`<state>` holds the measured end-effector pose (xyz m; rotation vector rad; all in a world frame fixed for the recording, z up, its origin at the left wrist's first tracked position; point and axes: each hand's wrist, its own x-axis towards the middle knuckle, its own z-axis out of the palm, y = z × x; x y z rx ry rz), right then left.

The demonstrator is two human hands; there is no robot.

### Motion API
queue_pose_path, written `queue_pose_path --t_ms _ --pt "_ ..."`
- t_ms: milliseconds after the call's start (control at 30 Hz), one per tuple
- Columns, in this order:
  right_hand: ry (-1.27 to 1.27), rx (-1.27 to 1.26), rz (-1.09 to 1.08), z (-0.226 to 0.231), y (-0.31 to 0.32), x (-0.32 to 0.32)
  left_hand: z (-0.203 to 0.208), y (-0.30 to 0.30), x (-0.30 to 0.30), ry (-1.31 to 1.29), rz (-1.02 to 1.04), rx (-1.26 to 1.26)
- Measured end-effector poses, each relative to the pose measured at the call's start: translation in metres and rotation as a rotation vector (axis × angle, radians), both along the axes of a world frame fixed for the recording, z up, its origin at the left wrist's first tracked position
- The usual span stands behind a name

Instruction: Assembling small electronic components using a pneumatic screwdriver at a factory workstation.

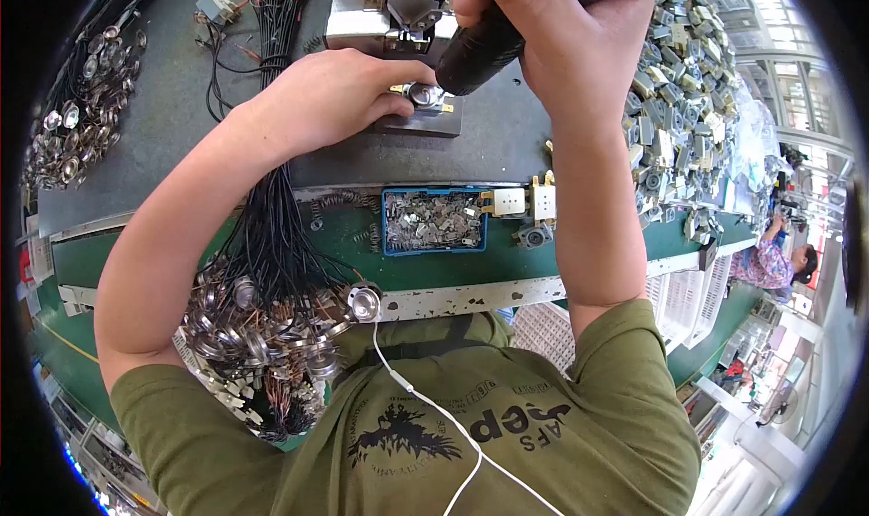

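Note:
My left hand (337, 92) reaches to a steel block (425, 125) on the grey bench. Its thumb and forefinger grip a small round silver metal part (423, 95) with brass-coloured tabs, which sits on top of the block. In my right hand (579, 41) is a thick black cylindrical tool (482, 56), fingers wrapped round it. The tool slants down to the left, with its lower end right beside the silver part. Whether that end touches the part I cannot tell.
A metal fixture (348, 14) stands behind the block. Nearer are a blue tray (434, 253) of small metal pieces and white blocks (509, 202). Black wires (272, 217) hang left, above round metal parts (235, 339). Switch-like parts (674, 109) heap at right; another person (768, 264) sits beyond.

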<state>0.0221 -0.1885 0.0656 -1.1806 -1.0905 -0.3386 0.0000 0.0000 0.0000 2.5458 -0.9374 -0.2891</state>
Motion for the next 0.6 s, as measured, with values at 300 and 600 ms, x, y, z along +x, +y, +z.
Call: queue_pose_path --t_ms 300,600 --pt "0.369 -0.025 -0.381 0.005 0.003 -0.033 -0.005 -0.001 -0.001 -0.060 -0.010 -0.002" --pt "0.284 0.241 -0.167 0.000 0.012 -0.019 -0.008 -0.001 -0.004 -0.123 -0.030 -0.007"
